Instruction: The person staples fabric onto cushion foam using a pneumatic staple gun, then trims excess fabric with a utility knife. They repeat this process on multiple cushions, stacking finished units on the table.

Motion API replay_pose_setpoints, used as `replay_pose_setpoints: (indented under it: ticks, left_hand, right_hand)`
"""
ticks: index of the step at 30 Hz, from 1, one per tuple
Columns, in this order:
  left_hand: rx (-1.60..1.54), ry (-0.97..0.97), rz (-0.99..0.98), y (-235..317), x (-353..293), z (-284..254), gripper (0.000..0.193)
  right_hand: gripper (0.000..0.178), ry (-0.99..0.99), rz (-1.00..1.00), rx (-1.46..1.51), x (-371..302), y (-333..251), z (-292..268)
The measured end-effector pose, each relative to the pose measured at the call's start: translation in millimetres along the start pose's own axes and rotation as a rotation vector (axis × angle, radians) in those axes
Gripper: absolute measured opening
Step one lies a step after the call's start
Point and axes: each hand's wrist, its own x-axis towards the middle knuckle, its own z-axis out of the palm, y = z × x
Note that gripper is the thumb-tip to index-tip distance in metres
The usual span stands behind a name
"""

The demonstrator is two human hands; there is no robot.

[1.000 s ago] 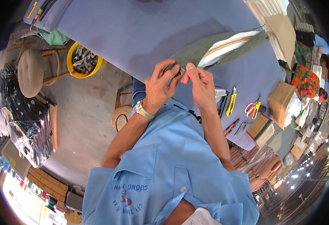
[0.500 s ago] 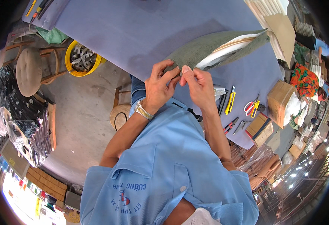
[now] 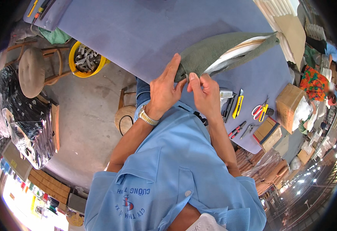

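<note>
A long dark green fabric sleeve point(image 3: 214, 50) lies across a blue-covered table point(image 3: 145, 30), with pale flat strips showing out of its open side. My left hand point(image 3: 164, 90) pinches the sleeve's near end, fingers stretched along the cloth, a metal watch on the wrist. My right hand point(image 3: 203, 90) grips the same end from the other side, thumb and forefinger closed on the edge. Both hands touch each other at the fabric's tip.
To the right on the table lie a yellow utility knife point(image 3: 237, 104), red-handled scissors point(image 3: 258, 110), pliers point(image 3: 237, 130) and cardboard boxes point(image 3: 289, 106). A yellow bucket point(image 3: 84, 59), a round stool point(image 3: 32, 71) and a small wooden stool point(image 3: 125, 115) stand on the floor at left.
The green sleeve's far end has swung upward and the cloth now lies flatter on the table. Both hands have stayed pinched on its near end.
</note>
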Motion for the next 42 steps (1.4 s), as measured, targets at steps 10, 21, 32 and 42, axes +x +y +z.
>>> replay_pose_setpoints:
  ticks: [10, 21, 32, 42]
  left_hand:
    - [-0.027, 0.028, 0.082, -8.8, 5.0, -3.2, 0.051]
    - [-0.449, -0.207, -0.112, -58.0, -25.4, -8.9, 0.09]
    - [-0.442, -0.364, 0.0, -54.3, -6.5, -8.9, 0.082]
    - [-0.499, -0.149, -0.202, -23.1, 5.8, -1.0, 0.069]
  right_hand:
    - [0.031, 0.065, -0.146, -0.022, 3.8, 30.5, 20.9]
    - [0.038, 0.023, -0.042, -0.015, -17.3, 65.0, 17.8]
    - [0.046, 0.024, 0.101, 0.106, -19.8, 70.2, 18.3]
    - [0.035, 0.055, -0.16, 0.157, 9.0, 61.9, 36.3]
